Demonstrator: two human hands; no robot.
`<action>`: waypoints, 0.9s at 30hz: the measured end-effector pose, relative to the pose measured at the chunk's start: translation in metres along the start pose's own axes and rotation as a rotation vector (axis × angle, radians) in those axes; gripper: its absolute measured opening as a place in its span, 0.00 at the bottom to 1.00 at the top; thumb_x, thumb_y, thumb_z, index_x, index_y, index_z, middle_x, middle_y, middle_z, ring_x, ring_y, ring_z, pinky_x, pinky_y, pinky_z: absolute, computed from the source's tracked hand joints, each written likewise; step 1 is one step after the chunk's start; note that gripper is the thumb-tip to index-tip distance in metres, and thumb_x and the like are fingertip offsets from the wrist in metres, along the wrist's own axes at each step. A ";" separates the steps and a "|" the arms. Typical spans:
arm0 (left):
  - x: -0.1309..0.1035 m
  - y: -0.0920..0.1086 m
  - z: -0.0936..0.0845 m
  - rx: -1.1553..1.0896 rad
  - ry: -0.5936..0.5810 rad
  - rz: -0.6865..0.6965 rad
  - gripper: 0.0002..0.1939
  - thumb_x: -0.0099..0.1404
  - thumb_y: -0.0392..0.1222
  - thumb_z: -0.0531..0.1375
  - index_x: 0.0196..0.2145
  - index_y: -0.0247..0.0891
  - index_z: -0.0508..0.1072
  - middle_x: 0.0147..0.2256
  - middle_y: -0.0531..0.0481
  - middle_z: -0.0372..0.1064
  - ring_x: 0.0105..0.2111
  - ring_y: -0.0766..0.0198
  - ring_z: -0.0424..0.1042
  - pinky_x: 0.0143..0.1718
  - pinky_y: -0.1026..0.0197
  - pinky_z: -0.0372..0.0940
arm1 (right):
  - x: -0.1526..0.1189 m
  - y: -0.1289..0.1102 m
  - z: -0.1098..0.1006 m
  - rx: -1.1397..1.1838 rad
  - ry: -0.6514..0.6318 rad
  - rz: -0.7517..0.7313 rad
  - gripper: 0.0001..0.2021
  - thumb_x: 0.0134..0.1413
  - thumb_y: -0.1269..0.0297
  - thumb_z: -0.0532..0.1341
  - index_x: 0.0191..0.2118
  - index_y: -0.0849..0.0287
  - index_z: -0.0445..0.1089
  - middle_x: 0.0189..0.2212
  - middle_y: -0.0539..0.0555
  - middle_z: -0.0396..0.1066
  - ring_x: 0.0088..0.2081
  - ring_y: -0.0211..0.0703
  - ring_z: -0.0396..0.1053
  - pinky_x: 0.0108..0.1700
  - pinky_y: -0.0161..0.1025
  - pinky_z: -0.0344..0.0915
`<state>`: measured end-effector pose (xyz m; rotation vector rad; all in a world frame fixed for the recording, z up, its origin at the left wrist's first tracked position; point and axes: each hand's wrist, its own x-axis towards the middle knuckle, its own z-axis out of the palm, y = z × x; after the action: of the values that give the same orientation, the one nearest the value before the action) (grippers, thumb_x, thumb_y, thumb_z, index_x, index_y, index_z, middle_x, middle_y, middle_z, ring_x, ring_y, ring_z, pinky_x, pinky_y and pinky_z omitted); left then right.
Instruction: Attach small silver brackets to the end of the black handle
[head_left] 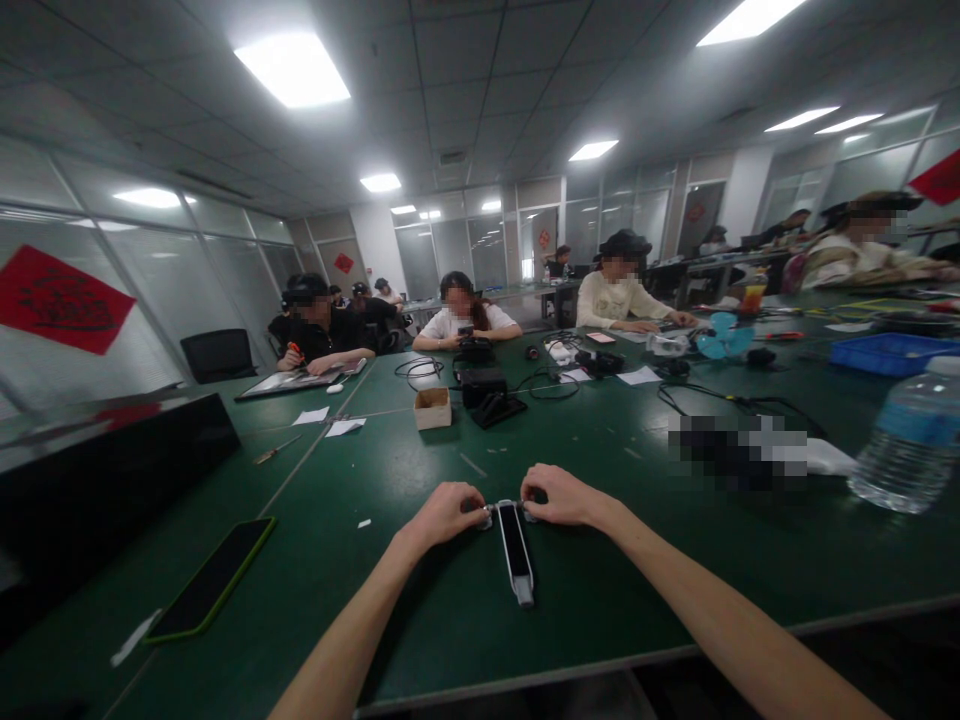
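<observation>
A narrow device with a white frame and a long black face (515, 545) lies on the green table between my hands. Its far end points away from me, and a pale grey block forms the near end. My left hand (452, 513) is closed in a pinch just left of the far end, at a small greyish piece (486, 520). On the other side, my right hand (559, 494) pinches near a similar small piece (531, 516). What exactly the fingertips hold is too small to make out.
A phone with a green edge (214, 580) and a dark screen (112, 490) lie left. Beyond my hands stand a small cardboard box (433, 409) and black equipment (484, 388). A water bottle (907, 440) and a blue tray (889, 354) are right. Several people sit across the table.
</observation>
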<state>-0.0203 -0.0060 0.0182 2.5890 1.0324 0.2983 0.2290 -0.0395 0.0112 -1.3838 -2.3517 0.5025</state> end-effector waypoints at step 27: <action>-0.002 0.014 -0.003 0.090 0.107 0.019 0.11 0.61 0.34 0.51 0.32 0.36 0.74 0.33 0.48 0.71 0.33 0.62 0.69 0.37 0.62 0.62 | 0.002 0.003 0.003 0.007 0.008 -0.025 0.11 0.53 0.55 0.57 0.34 0.57 0.71 0.35 0.53 0.66 0.36 0.42 0.63 0.38 0.39 0.60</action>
<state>-0.0142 -0.0166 0.0259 2.6897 1.0812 0.4079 0.2292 -0.0364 0.0071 -1.3489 -2.3557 0.4970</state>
